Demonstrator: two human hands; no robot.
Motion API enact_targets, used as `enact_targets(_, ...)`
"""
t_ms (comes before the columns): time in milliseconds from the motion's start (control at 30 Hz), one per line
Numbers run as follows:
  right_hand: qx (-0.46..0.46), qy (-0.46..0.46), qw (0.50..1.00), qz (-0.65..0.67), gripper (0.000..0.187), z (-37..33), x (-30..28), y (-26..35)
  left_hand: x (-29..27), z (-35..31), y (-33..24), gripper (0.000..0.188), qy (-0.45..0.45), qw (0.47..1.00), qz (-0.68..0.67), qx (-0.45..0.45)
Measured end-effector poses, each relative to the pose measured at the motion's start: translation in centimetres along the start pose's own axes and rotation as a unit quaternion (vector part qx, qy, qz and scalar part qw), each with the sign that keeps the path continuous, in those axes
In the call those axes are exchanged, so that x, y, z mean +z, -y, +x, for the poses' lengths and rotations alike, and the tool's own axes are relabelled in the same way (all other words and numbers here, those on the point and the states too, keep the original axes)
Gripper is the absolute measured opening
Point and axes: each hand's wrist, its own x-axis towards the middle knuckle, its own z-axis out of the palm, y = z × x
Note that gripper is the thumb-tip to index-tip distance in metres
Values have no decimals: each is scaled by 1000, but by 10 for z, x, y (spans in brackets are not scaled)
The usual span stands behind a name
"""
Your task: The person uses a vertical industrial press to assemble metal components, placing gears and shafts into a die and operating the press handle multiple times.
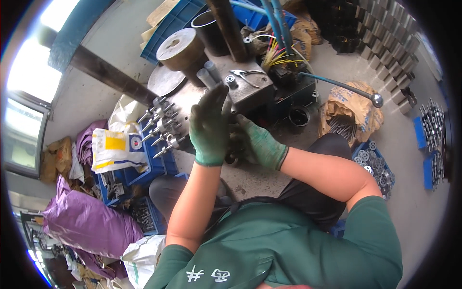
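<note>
Both my hands wear green gloves with dark, dirty fingers. My left hand is raised over the front of a metal press table, fingers stretched upward beside two grey metal tubes. My right hand points inward close to the left one; its fingertips are hidden near dark metal below the table's edge. Left of my left hand, several shafts with collars lie clustered on the table. Beyond my hands are a small metal ring and a pair of pliers.
A thick steel column and a heavy round block stand on the press. A blue lever with a ball end juts right. Around me are a paper sack of rods, a bin of gears and a purple sack.
</note>
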Motion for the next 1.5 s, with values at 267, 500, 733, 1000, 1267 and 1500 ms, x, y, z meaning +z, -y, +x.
enact_targets(267, -111, 67, 929, -347, 37, 2, 5, -5, -41, 28, -6, 54, -245, 908, -329, -84)
enact_targets(500, -107, 65, 924, -362, 31, -2, 9, 2, -33, 23, 12, 57, -344, 885, -300, -93)
enact_targets(733, -86, 163, 824, -536, 29, -12, 6, -7, -15, 30, 12, 68, -330, 914, -209, -113)
enact_targets(1000, -71, 41, 875, -478, 36, -13, 4, -5, -22, 20, 22, 73, -124, 967, 224, -9)
enact_targets(1267, -29, -6, 929, -369, 32, -10, 11, 5, -23, 14, 29, 70, -135, 959, 249, -22)
enact_targets(1500, -50, 15, 884, -465, 27, 3, 6, -7, -58, 11, 48, 16, -297, 902, 314, -4)
